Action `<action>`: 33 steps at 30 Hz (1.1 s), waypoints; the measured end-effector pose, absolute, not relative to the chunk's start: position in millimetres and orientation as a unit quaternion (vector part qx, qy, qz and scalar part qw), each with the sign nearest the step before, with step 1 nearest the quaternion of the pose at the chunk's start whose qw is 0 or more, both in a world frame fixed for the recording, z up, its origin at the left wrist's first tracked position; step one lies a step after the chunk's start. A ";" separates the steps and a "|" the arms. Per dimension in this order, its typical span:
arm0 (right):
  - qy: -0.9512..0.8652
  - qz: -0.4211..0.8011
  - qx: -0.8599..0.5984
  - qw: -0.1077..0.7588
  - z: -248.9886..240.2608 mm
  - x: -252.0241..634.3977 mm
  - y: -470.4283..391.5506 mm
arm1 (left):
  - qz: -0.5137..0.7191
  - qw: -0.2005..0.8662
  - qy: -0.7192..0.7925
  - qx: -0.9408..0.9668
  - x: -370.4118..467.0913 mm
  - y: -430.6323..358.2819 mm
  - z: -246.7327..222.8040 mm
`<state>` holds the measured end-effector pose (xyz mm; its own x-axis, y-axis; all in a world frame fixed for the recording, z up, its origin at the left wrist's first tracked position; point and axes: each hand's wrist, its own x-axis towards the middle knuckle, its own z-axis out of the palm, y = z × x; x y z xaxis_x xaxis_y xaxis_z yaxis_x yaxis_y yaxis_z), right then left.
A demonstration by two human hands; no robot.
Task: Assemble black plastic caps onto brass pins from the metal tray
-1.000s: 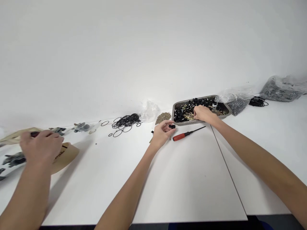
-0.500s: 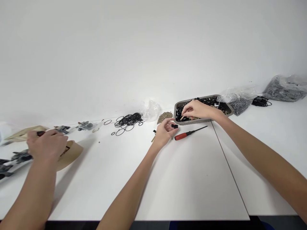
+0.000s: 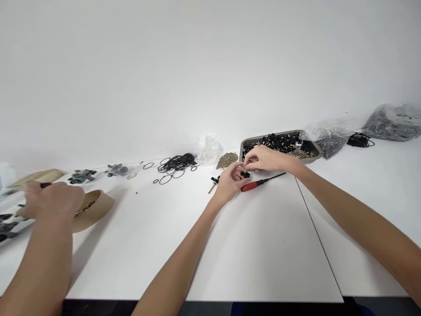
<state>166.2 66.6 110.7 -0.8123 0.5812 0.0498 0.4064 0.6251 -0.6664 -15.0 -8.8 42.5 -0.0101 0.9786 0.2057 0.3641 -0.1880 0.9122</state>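
Note:
Between the fingers of my left hand (image 3: pixel 229 182) is a small black part (image 3: pixel 245 174). My right hand (image 3: pixel 259 159) is pinched at the same spot, its fingertips meeting the left ones; a small piece there is mostly hidden. Just below my hands a red-handled screwdriver (image 3: pixel 250 186) lies on the white table. Behind them stands a metal tray (image 3: pixel 317 153) of black and brass-coloured parts. Left of my left hand lies a small black part with a brass pin (image 3: pixel 212 188), and behind it a pile of brass pieces (image 3: pixel 227 160).
Another person's hand (image 3: pixel 54 202) works at the far left, beside a tan bowl (image 3: pixel 103 210) and grey fittings (image 3: pixel 82 176). Black rings (image 3: pixel 177 164) and a clear bag (image 3: pixel 208 151) lie along the wall. Bags of grey parts (image 3: pixel 393 123) and black cords (image 3: pixel 360 140) are at right.
My right hand has left the tray and come down and left to my left hand. The other person's hand has shifted slightly left.

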 end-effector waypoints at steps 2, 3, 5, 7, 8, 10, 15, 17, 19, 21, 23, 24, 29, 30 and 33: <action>-0.891 0.339 -0.274 0.124 110.8 166.5 67.1 | 0.461 0.335 0.536 0.623 -15.2 -8.9 42.0; -0.891 0.343 -0.273 0.118 110.4 166.5 67.3 | 0.465 0.333 0.533 0.624 -15.2 -8.9 41.3; -0.890 0.348 -0.275 0.105 109.2 166.0 67.4 | 0.478 0.330 0.525 0.622 -14.8 -8.8 39.9; -0.887 0.356 -0.278 0.101 108.6 165.1 66.6 | 0.495 0.330 0.519 0.614 -15.2 -8.4 39.3; -0.884 0.359 -0.279 0.104 108.9 164.7 66.0 | 0.503 0.330 0.517 0.609 -16.3 -8.0 39.7; -0.881 0.359 -0.283 0.124 111.3 165.0 65.1 | 0.515 0.318 0.520 0.602 -21.7 -6.6 42.2; -0.872 0.327 -0.323 0.168 124.0 176.4 70.4 | 0.530 0.194 0.581 0.587 -56.7 0.0 54.1; -0.867 0.323 -0.339 0.168 127.4 184.8 76.1 | 0.529 0.137 0.620 0.563 -75.6 2.4 57.4; -0.863 0.318 -0.353 0.172 127.5 193.9 83.6 | 0.498 0.094 0.676 0.534 -92.9 4.1 58.0; -0.859 0.311 -0.365 0.181 123.8 202.6 92.4 | 0.435 0.076 0.734 0.517 -106.1 5.2 55.6; -0.850 0.314 -0.377 0.195 117.8 210.3 101.7 | 0.358 0.087 0.773 0.517 -114.2 6.0 50.6; -0.843 0.320 -0.382 0.202 114.6 213.6 106.1 | 0.323 0.103 0.785 0.519 -116.7 6.4 47.6; -0.818 0.347 -0.399 0.226 105.8 224.7 119.8 | 0.244 0.144 0.806 0.519 -121.0 8.4 34.8; -0.817 0.347 -0.399 0.228 105.3 225.9 120.9 | 0.243 0.144 0.806 0.520 -121.3 8.4 33.7; -0.814 0.341 -0.410 0.229 102.0 226.5 122.8 | 0.238 0.111 0.802 0.536 -121.1 7.6 33.4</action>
<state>226.5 122.8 102.0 -0.5596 0.8235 0.0931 0.5112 0.4315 -0.7433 -121.1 7.6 33.4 -0.4006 0.9130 0.0776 0.8077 0.3119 0.5004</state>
